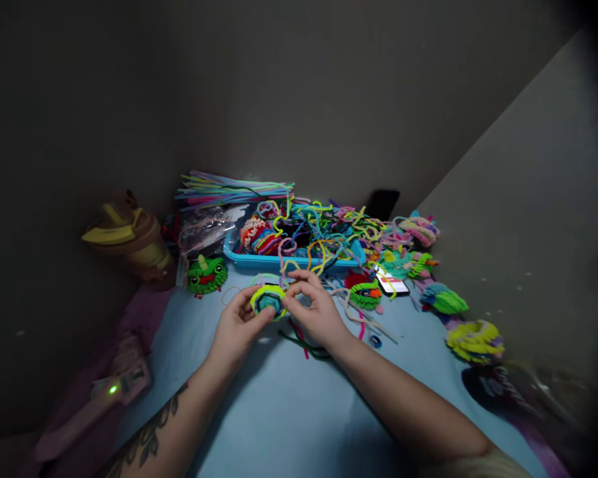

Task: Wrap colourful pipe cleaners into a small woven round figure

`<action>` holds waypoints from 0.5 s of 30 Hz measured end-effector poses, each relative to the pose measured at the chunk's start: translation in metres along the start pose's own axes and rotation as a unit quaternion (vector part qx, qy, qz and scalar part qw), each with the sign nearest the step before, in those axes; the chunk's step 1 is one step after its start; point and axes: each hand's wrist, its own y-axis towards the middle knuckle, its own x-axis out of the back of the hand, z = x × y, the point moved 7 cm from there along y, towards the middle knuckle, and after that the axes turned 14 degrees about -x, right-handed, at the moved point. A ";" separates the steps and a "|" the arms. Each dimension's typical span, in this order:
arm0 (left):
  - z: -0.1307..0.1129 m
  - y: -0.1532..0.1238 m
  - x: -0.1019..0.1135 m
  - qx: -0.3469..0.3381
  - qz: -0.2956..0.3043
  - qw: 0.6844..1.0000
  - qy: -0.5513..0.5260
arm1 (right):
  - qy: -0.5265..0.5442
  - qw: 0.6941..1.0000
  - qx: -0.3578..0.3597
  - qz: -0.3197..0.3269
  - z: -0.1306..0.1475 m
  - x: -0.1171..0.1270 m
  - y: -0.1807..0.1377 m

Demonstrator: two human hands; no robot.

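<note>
Between my hands is a small round coil of pipe cleaners (268, 300), teal in the middle with a yellow-green rim. My left hand (240, 324) grips it from the left, thumb across its face and fingers behind. On the other side, my right hand (317, 311) pinches the rim with thumb and index finger while its other fingers are raised. Dark green pipe cleaners (309, 350) lie on the blue cloth just below my right hand. A green pipe-cleaner figure with an orange beak (365, 295) sits to the right of that hand.
Behind my hands stands a blue tray (299, 261) heaped with tangled pipe cleaners; straight ones (234, 189) lie behind it. A green frog-like figure (206, 275) is at left. A lit phone (393, 283), finished-looking coiled pieces (475, 342) and a bottle (523, 392) line the right.
</note>
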 end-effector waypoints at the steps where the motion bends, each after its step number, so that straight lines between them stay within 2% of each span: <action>1: 0.001 0.000 0.000 0.014 0.001 1.000 -0.016 | 0.006 1.000 0.001 0.004 -0.001 0.000 0.001; 8: 0.006 0.000 -0.003 0.114 -0.006 0.982 -0.150 | -0.010 0.999 0.030 0.008 -0.002 -0.002 0.001; 15: 0.008 -0.002 -0.005 0.139 0.001 0.977 -0.161 | 0.004 1.000 0.014 0.014 -0.003 -0.005 -0.001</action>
